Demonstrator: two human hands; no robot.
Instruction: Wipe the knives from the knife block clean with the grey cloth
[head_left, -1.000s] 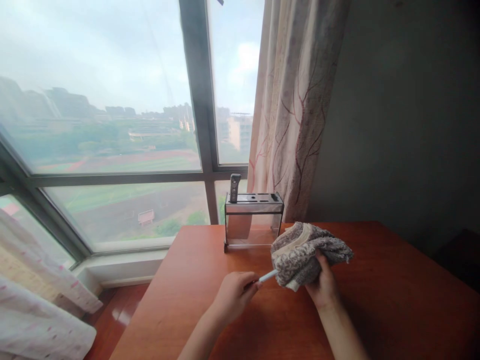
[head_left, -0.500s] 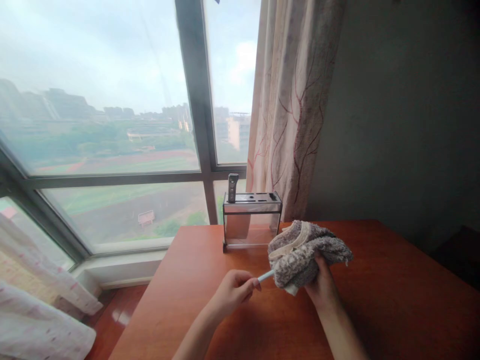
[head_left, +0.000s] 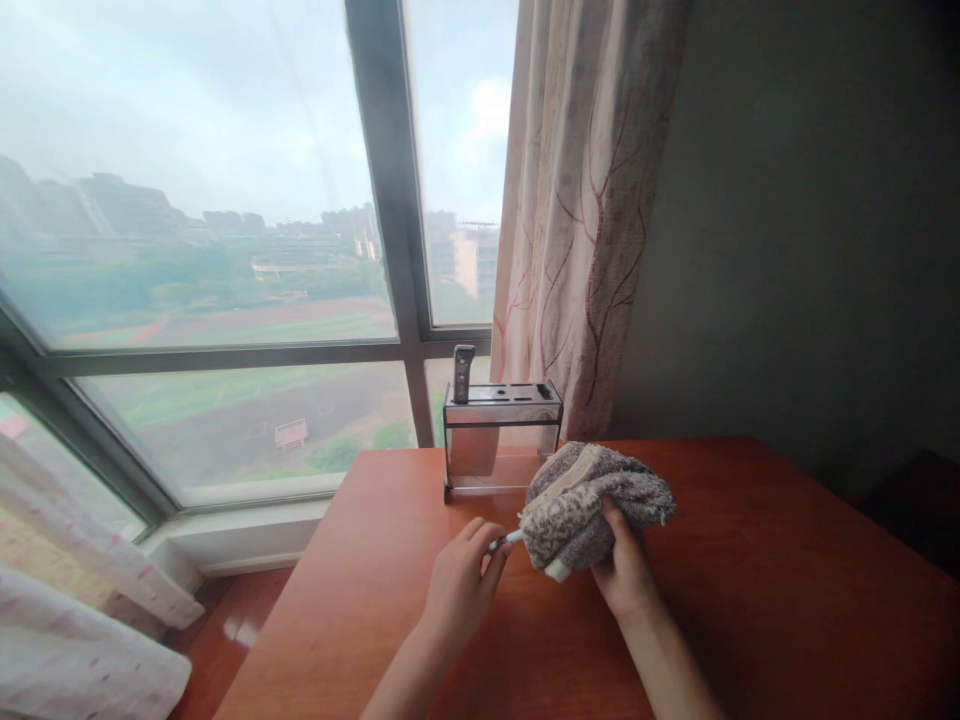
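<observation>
Above the table, my left hand (head_left: 465, 575) pinches a thin pale-blue handle (head_left: 510, 540) between thumb and fingers. The handle's other end disappears into a grey, fluffy cloth (head_left: 577, 515) with a cream edge band, so what it belongs to is hidden. My right hand (head_left: 622, 565) is wrapped round the bunched cloth from the right, its thumb pressed on top. Just behind the cloth stands a clear-sided knife block (head_left: 502, 450) with a slotted top. One dark handle (head_left: 463, 375) sticks up from its left end.
The reddish-brown wooden table (head_left: 360, 590) runs to the window (head_left: 225, 420) and a patterned curtain (head_left: 577, 200). A dark wall (head_left: 787, 220) rises at the right. Another pale curtain (head_left: 82, 640) hangs at the lower left, beside the table's left edge.
Both hands have shifted slightly left with the cloth. Less of the pale-blue handle shows between my left fingers and the cloth, and my left wrist has turned more upright.
</observation>
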